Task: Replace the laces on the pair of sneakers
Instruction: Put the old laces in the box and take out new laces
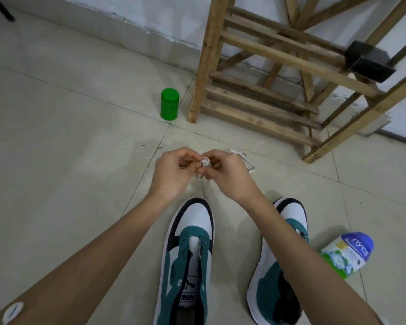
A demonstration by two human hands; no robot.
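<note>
Green jar [170,104] is standing on the floor [68,148]. Left hand [171,171] and right hand [227,175] are pinching a balled white lace [204,162] between curled fingers [187,160], above the floor; its ends are hiding behind them. First sneaker [190,249] is running off-frame at the heel; second sneaker [271,275] is lying half-covered by the right forearm.

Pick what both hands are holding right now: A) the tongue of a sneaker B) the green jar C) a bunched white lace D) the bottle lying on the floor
C: the left hand and the right hand both pinch the white lace, bunched between their fingertips, above the tiled floor.
</note>
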